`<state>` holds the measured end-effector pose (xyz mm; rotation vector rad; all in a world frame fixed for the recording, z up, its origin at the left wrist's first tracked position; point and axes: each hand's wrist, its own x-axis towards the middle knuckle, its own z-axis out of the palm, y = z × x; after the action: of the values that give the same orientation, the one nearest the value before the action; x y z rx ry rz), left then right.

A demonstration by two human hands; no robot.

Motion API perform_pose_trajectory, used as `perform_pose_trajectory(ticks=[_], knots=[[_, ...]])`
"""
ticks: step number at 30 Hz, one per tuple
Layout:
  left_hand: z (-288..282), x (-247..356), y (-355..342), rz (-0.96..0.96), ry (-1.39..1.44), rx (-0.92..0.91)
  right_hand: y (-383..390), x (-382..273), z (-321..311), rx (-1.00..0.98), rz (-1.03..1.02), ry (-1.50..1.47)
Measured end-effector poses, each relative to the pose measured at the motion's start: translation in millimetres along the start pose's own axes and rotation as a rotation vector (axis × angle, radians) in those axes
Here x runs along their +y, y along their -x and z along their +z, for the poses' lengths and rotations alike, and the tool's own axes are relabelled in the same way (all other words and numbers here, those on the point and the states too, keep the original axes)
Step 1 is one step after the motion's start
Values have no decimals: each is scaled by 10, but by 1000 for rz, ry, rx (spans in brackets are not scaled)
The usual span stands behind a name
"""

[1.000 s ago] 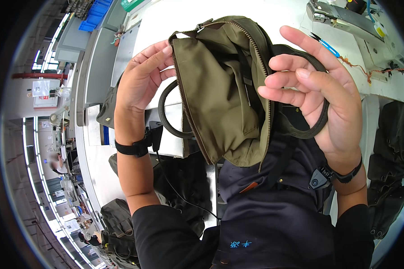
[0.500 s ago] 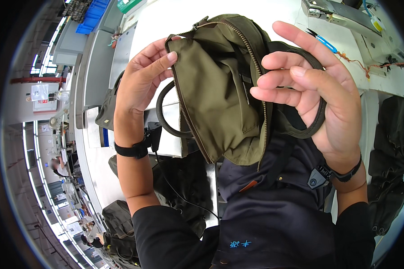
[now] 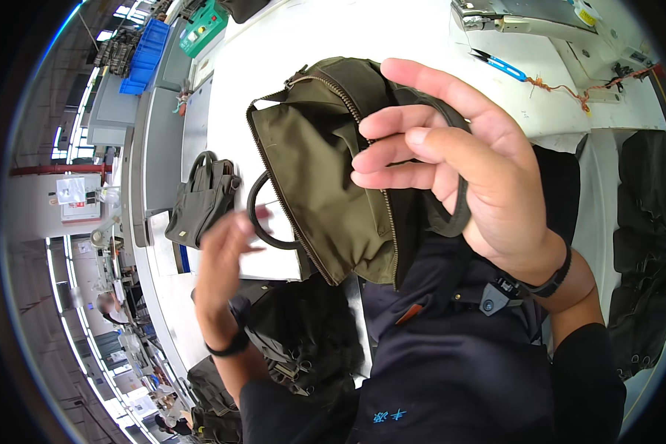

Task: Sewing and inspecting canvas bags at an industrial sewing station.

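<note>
Bag mouth wide, one hand loose, one blurred

The olive bag (image 3: pixel 303 163) sat at the centre of the frame, above my dark apron (image 3: pixel 451 362), its mouth unzipped and the inside in view. My right hand (image 3: pixel 473 166) stood before its right side, forefinger spread well away, the other fingers loosely bent with the thumb close by; I saw no cloth pinched there. The right handle (image 3: pixel 462 203) ran by that palm, though whether it was gripped I could not tell. My left hand (image 3: pixel 226 240), left of centre, was too blurred for me to read its fingers; it was near the left handle (image 3: pixel 251 203). Good handling, I judged, meant steadying the body with one hand while the other spread the zip edges (image 3: pixel 283 198) evenly, so the soft sides did not fold inward. Blue snips (image 3: pixel 503 65) lay at upper right, blades pointing left, best kept clear of the cloth
</note>
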<state>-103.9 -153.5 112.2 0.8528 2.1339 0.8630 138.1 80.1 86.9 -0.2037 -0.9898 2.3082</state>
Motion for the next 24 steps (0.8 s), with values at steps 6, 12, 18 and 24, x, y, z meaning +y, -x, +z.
perform_pose_trajectory(ticks=[6,12,18,24], knots=[[989,-318,811,54,233,-279,-90,159,46,14,-116,-91],[1829,-178,741,227,418,326,-288,213,245,46,-231,-167],[2035,52,567,479,39,636,-451,420,429,105,-265,-278],[1928,48,136,544,-97,752,-483,440,536,30,-200,-285]])
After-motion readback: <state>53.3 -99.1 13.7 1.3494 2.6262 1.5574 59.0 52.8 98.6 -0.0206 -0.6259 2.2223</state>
